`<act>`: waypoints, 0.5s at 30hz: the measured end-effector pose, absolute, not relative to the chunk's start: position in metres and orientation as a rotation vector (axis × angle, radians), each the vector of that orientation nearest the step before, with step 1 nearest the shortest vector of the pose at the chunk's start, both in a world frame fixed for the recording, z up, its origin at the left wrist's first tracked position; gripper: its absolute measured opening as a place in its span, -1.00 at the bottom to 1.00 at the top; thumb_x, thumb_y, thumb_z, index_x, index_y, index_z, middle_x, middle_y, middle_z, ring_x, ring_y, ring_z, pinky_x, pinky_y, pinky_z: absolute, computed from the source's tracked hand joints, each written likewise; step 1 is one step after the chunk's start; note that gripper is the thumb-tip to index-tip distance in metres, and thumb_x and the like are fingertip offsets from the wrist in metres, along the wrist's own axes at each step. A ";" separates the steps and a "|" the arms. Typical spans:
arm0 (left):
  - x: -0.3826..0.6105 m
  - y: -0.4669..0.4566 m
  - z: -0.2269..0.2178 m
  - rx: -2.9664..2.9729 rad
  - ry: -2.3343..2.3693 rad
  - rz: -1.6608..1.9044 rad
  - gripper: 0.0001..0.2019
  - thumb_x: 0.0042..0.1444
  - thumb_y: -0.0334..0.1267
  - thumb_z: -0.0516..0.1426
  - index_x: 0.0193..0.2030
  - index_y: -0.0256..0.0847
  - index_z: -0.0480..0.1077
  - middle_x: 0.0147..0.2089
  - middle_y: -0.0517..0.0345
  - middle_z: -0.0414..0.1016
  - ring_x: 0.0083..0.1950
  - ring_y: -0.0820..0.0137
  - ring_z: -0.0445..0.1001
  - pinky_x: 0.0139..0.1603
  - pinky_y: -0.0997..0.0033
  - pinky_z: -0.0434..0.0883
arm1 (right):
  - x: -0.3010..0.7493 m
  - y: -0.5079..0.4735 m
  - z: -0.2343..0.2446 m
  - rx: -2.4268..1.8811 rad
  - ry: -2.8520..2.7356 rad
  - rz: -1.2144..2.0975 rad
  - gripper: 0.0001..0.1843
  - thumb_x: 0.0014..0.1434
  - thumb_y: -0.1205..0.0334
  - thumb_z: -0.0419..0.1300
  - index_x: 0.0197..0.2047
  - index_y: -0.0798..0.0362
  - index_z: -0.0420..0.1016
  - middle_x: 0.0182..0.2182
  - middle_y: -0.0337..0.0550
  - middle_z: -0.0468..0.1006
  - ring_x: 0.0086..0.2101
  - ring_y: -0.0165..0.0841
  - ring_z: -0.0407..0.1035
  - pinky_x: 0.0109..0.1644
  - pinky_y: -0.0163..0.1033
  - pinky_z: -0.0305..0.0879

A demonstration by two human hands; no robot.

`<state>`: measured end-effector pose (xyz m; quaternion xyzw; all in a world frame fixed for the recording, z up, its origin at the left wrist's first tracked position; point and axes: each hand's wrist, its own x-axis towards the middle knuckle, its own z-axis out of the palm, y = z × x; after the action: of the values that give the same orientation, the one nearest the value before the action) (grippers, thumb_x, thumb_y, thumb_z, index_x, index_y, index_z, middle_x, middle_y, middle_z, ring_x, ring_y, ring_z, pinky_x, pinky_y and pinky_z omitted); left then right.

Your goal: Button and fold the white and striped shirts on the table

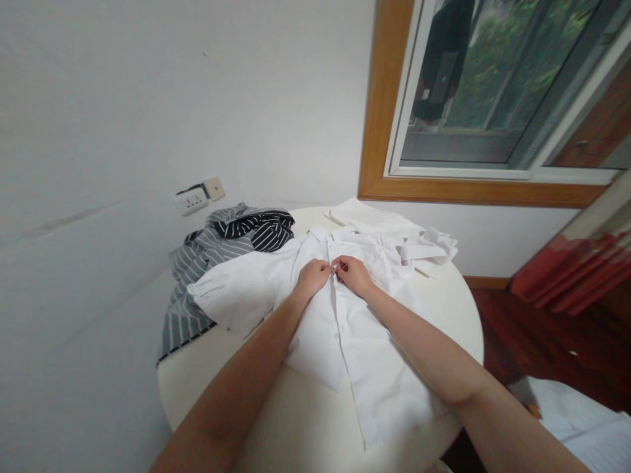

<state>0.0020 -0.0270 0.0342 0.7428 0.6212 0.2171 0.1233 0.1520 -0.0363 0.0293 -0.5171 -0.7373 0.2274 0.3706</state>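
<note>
Left hand (314,277): fingers closed in a pinch on the front placket of a white button-front shirt (315,335), below the collar (334,232). Right hand (352,274): fingers bent and pinched on the same placket, their tips just beside those of the left. Whether a button lies between the fingertips cannot be told.

The shirt lies front up across the middle of a round white desk (463,315), collar toward the far edge, hems toward the near edge. Below the hands the two front panels part; a button (336,336) shows there. One gathered sleeve (231,289) extends toward the left edge, partly over a grey-and-black striped garment (217,246), which lies bunched along the far left edge. A white cloth (369,215) lies flat at the far edge, right of the collar.

Beyond the desk: a power strip (191,202) at the wall (123,98), a wood-framed window (473,98), a red-and-cream curtain (582,276) and a dark wooden floor (513,328).
</note>
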 end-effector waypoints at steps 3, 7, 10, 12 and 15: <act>0.002 -0.028 0.033 2.172 1.834 0.657 -0.71 0.20 -0.16 0.02 -0.19 -0.18 0.55 -0.13 0.03 0.55 -0.07 0.30 0.46 -0.10 0.41 0.32 | 0.152 -0.037 0.031 -1.341 -1.903 0.567 -0.75 0.12 0.37 0.06 -0.19 0.00 0.52 -0.55 -0.28 0.52 -0.46 -0.41 0.41 -0.30 -0.36 0.29; 0.001 -0.028 0.031 2.182 1.846 0.658 -0.74 0.19 -0.20 0.03 -0.19 -0.19 0.54 -0.14 0.03 0.54 -0.10 0.33 0.45 -0.12 0.44 0.31 | 0.153 -0.036 0.030 -1.344 -1.911 0.599 -0.77 0.13 0.34 0.09 -0.18 0.01 0.52 -0.54 -0.28 0.52 -0.46 -0.42 0.41 -0.29 -0.36 0.29; 0.001 -0.028 0.031 2.179 1.842 0.679 -0.75 0.19 -0.23 0.04 -0.20 -0.21 0.53 -0.14 0.02 0.54 -0.09 0.33 0.45 -0.09 0.44 0.31 | 0.155 -0.032 0.027 -1.321 -1.892 0.678 -0.79 0.14 0.31 0.10 -0.17 0.03 0.50 -0.55 -0.29 0.52 -0.48 -0.43 0.41 -0.31 -0.36 0.30; 0.002 -0.028 0.032 2.181 1.835 0.691 -0.76 0.19 -0.24 0.03 -0.21 -0.22 0.53 -0.15 0.02 0.53 -0.08 0.33 0.45 -0.07 0.43 0.31 | 0.156 -0.030 0.025 -1.288 -1.868 0.750 -0.80 0.17 0.28 0.08 -0.17 0.04 0.49 -0.54 -0.29 0.52 -0.50 -0.45 0.40 -0.33 -0.37 0.30; 0.002 -0.029 0.033 2.184 1.832 0.701 -0.76 0.19 -0.25 0.03 -0.20 -0.23 0.52 -0.15 0.02 0.53 -0.07 0.33 0.44 -0.05 0.43 0.31 | 0.156 -0.027 0.021 -1.254 -1.824 0.811 -0.79 0.23 0.19 0.04 -0.21 0.06 0.46 -0.52 -0.29 0.52 -0.53 -0.47 0.39 -0.38 -0.39 0.28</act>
<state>0.0022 -0.0292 0.0326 0.7400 0.6208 0.2375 0.1027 0.1559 -0.0274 0.0213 -0.4917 -0.7150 0.3178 0.3821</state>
